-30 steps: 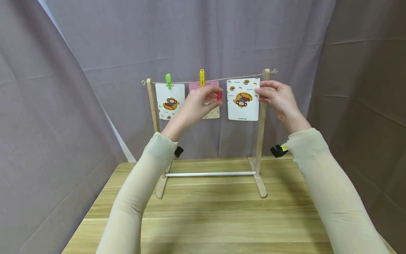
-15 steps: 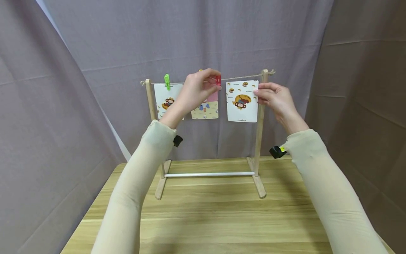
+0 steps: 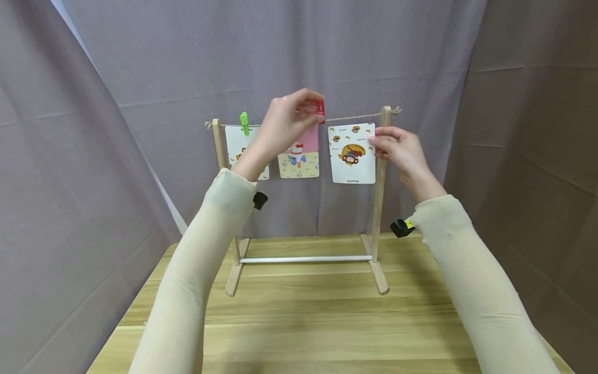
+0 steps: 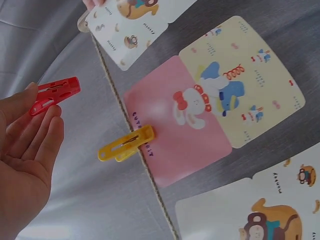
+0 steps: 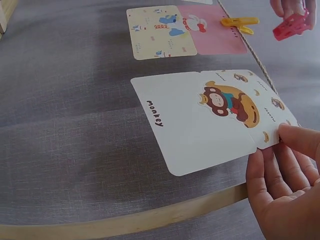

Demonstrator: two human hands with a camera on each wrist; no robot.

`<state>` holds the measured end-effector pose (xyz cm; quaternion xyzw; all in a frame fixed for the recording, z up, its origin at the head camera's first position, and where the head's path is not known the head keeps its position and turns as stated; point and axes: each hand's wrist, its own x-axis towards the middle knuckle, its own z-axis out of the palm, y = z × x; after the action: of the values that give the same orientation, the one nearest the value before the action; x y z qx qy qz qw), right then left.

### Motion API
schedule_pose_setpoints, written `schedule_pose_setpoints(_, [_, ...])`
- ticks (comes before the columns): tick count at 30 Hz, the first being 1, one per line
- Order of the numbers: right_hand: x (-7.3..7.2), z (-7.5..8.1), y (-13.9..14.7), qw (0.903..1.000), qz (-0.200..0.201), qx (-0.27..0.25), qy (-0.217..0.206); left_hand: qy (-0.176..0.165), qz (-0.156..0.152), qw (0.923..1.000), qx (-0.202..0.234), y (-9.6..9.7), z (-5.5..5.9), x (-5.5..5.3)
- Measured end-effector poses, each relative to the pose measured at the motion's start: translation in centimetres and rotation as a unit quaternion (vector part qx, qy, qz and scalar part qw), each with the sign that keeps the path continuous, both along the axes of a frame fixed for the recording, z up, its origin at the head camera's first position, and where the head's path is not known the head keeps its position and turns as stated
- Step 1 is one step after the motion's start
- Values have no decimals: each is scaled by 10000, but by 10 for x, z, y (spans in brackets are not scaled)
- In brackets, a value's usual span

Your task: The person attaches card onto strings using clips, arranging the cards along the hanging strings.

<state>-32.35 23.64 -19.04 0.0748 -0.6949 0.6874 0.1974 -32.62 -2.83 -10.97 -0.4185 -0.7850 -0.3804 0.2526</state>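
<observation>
My left hand pinches a red clothespin by its handles, above the twine and apart from it. With thumb and fingers, my right hand grips the right edge of a white monkey card, its picture upside down, held up by the twine near the right post. A yellow clothespin clips a pink and yellow rabbit card to the twine; my left hand hides that clip in the head view. Farther left, a green clothespin holds another white monkey card, partly behind my left wrist.
The twine runs between two posts of a wooden stand, with a white rod joining its feet. The stand rests on a wood-grain table. Grey curtains hang behind and at both sides.
My left hand has risen with the red clothespin from in front of the rabbit card to above the twine. My right hand keeps its grip on the monkey card, which sits slightly lower in view.
</observation>
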Motion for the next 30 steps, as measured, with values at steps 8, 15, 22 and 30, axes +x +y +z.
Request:
schedule_pose_setpoints(8, [0,0,-3,9998,-53,-165,113,-448,97,9989,91,9,14,-4])
schedule_pose_setpoints(15, [-2,-1,-8,9985,-60,-490,232,-482,27,9988,121,16,19,-6])
schedule_pose_setpoints(22, [-1,-1,-14,9989,-296,-249,250,-550,136,9981,224,21,23,-6])
schedule_pose_setpoints(30, [-1,-1,-18,9988,-357,-196,276,-690,142,9969,360,24,24,-10])
